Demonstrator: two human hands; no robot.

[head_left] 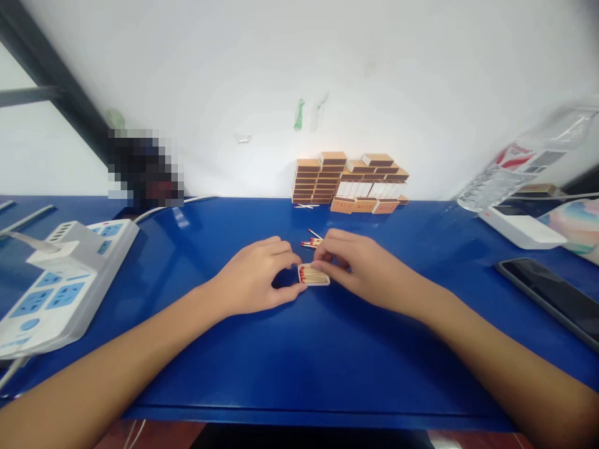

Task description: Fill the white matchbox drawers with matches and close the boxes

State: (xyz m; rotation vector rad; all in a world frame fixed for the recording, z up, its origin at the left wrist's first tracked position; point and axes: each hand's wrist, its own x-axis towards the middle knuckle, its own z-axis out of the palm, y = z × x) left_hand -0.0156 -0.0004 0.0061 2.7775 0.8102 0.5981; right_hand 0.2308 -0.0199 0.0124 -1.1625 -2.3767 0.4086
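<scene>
A small white matchbox tray (320, 284) lies on the blue table, holding several red-tipped matches (309, 274) with their heads to the left. My left hand (257, 274) grips the tray's left end between thumb and fingers. Over the tray's right part, my right hand (358, 262) has its thumb and fingertips pinched together just at the matches; whatever is between them is too small to make out. Just behind the tray is a loose pile of red-tipped matches (309, 242), partly hidden by my right hand.
Stacked matchboxes (306, 181) stand against the wall, with a few matches (306, 206) before them. A white power strip (60, 299) lies at left. At right are a water bottle (510, 168), a white device (524, 229) and a phone (552, 293).
</scene>
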